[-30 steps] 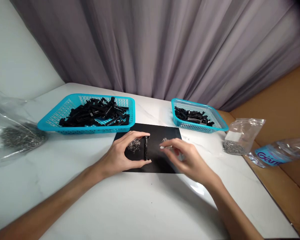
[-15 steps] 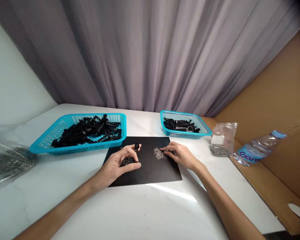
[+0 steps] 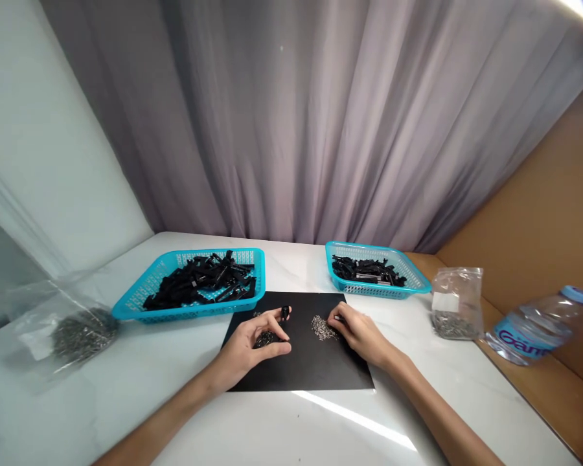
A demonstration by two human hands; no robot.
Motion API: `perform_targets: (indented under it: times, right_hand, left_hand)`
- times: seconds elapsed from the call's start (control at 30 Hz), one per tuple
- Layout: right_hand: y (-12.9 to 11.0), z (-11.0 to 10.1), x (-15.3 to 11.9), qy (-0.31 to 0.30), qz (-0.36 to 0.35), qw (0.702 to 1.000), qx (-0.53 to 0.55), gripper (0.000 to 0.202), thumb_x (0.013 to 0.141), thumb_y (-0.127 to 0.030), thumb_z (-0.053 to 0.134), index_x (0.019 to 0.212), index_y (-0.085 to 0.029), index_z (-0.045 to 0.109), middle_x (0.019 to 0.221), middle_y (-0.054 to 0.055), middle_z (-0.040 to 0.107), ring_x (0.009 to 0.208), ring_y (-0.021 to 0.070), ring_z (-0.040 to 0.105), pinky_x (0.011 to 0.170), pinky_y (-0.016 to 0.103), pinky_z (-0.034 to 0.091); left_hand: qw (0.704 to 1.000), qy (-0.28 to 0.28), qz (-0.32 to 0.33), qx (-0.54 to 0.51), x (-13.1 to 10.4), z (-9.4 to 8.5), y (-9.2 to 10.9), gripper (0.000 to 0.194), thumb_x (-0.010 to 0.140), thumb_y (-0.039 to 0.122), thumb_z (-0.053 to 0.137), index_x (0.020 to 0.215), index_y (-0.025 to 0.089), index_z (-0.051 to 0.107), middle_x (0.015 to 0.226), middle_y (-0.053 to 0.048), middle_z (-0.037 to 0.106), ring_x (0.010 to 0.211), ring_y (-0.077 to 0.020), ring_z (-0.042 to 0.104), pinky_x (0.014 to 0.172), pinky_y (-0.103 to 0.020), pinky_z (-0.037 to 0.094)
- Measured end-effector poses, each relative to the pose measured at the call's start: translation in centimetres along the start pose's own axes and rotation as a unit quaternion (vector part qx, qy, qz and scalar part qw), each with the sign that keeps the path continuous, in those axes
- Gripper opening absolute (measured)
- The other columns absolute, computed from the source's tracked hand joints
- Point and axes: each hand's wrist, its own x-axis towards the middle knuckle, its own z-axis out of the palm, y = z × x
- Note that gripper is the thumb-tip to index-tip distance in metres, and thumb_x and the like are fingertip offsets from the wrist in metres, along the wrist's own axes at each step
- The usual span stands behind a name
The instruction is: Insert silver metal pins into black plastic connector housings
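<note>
My left hand [image 3: 255, 342] is over the left part of a black mat [image 3: 311, 372], with a small black plastic piece [image 3: 285, 312] between its fingers and the thumb held apart. Under that palm lies a dark heap of small metal pieces [image 3: 263, 339], partly covered. My right hand [image 3: 357, 329] is at the right edge of a pile of tiny silvery metal pieces [image 3: 322, 327], its thumb and fingertips pinched together. Whatever sits in that pinch is too small to make out.
Two blue baskets, one at left [image 3: 189, 316] and one at right [image 3: 376, 291], hold many black plastic parts. Clear bags of metal pieces lie at left [image 3: 85, 333] and stand at right [image 3: 457, 317]. A water bottle [image 3: 534, 330] leans by the cardboard wall [image 3: 554, 213].
My right hand's fingers have drawn together into a pinch at the pile's edge. My left hand still holds the black piece. The whole view has shifted, so everything appears lower and further right.
</note>
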Motion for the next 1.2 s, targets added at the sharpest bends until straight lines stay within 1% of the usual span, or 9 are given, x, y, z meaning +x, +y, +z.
perform_targets:
  times: [0.2, 0.37, 0.47, 0.57, 0.7, 0.83, 0.93, 1.03, 1.2]
  right_hand:
    - [0.7, -1.8, -0.3, 0.004, 0.024, 0.999, 0.036, 0.020, 0.105, -0.035, 0.042, 0.098, -0.021, 0.055, 0.087, 0.003, 0.065, 0.071, 0.0174, 0.056, 0.067, 0.030, 0.043]
    - [0.4, -1.7, 0.1, -0.015, 0.021, 0.998, 0.064, 0.017, 0.099, -0.033, 0.055, 0.091, -0.019, 0.061, 0.067, -0.003, 0.055, 0.059, 0.0142, 0.046, 0.056, 0.026, 0.036]
    - [0.1, -2.1, 0.2, -0.012, 0.017, 0.998, 0.066, 0.014, 0.096, -0.032, 0.062, 0.094, -0.019, 0.067, 0.075, -0.001, 0.060, 0.063, 0.0141, 0.046, 0.059, 0.026, 0.037]
    - [-0.3, -3.5, -0.1, -0.015, 0.009, 0.998, 0.059, 0.013, 0.097, -0.030, 0.064, 0.096, -0.020, 0.073, 0.088, 0.002, 0.066, 0.068, 0.0145, 0.049, 0.064, 0.028, 0.040]
    - [-0.9, -5.1, -0.8, -0.039, 0.005, 0.999, 0.028, 0.013, 0.096, -0.029, 0.067, 0.097, -0.023, 0.079, 0.088, 0.003, 0.066, 0.071, 0.0156, 0.052, 0.068, 0.029, 0.043]
    - [-0.4, -4.3, -0.6, -0.004, 0.004, 1.000, -0.002, 0.023, 0.100, -0.025, 0.062, 0.117, -0.022, 0.076, 0.100, 0.007, 0.067, 0.076, 0.0167, 0.058, 0.073, 0.032, 0.048]
    - [0.5, -2.8, 0.1, -0.007, -0.008, 1.000, 0.006, 0.021, 0.097, -0.025, 0.067, 0.114, -0.021, 0.078, 0.100, 0.007, 0.070, 0.079, 0.0177, 0.062, 0.073, 0.031, 0.050]
    - [0.9, -1.9, 0.7, 0.014, -0.002, 1.000, 0.008, 0.023, 0.101, -0.027, 0.061, 0.115, -0.021, 0.077, 0.100, 0.007, 0.070, 0.082, 0.0183, 0.063, 0.072, 0.031, 0.051]
    - [0.4, -2.9, 0.4, 0.008, -0.014, 1.000, 0.011, 0.026, 0.102, -0.022, 0.056, 0.119, -0.023, 0.076, 0.101, 0.007, 0.069, 0.082, 0.0176, 0.063, 0.072, 0.030, 0.051]
  left_hand:
    - [1.000, 0.008, -0.001, 0.011, 0.3, -0.2, -0.4, 0.028, 0.077, 0.041, 0.085, 0.078, 0.020, 0.066, 0.155, -0.016, 0.052, 0.147, -0.0340, 0.044, 0.125, -0.053, 0.024]
    - [0.999, -0.004, 0.002, 0.037, 0.6, -0.1, -0.6, 0.031, 0.075, 0.042, 0.085, 0.072, 0.021, 0.062, 0.152, -0.015, 0.055, 0.149, -0.0320, 0.041, 0.126, -0.055, 0.022]
    - [0.999, -0.007, 0.003, 0.054, 0.7, 0.0, -0.7, 0.030, 0.075, 0.043, 0.085, 0.073, 0.022, 0.063, 0.153, -0.015, 0.055, 0.149, -0.0319, 0.042, 0.126, -0.055, 0.023]
    - [0.997, -0.003, 0.000, 0.078, 0.8, 0.0, -0.9, 0.029, 0.075, 0.045, 0.084, 0.076, 0.022, 0.066, 0.153, -0.015, 0.054, 0.150, -0.0333, 0.040, 0.125, -0.055, 0.025]
    - [0.993, 0.000, -0.001, 0.120, 0.9, -0.1, -0.9, 0.028, 0.077, 0.049, 0.082, 0.080, 0.023, 0.070, 0.152, -0.013, 0.056, 0.150, -0.0344, 0.039, 0.123, -0.055, 0.028]
    - [0.988, -0.010, 0.008, 0.157, 0.8, 0.0, -0.5, 0.028, 0.079, 0.050, 0.080, 0.081, 0.024, 0.072, 0.150, -0.012, 0.058, 0.150, -0.0348, 0.040, 0.122, -0.054, 0.031]
    - [0.983, -0.006, 0.017, 0.184, 0.6, 0.3, -0.2, 0.027, 0.081, 0.050, 0.078, 0.080, 0.024, 0.072, 0.154, -0.010, 0.054, 0.148, -0.0360, 0.043, 0.122, -0.057, 0.032]
    - [0.980, -0.005, 0.028, 0.198, 0.4, 0.6, 0.0, 0.025, 0.083, 0.048, 0.078, 0.079, 0.024, 0.072, 0.155, -0.009, 0.053, 0.145, -0.0368, 0.047, 0.121, -0.059, 0.033]
    - [0.979, -0.008, 0.023, 0.204, 0.4, 0.5, 0.1, 0.023, 0.083, 0.047, 0.077, 0.079, 0.025, 0.072, 0.155, -0.008, 0.053, 0.144, -0.0365, 0.048, 0.120, -0.059, 0.034]
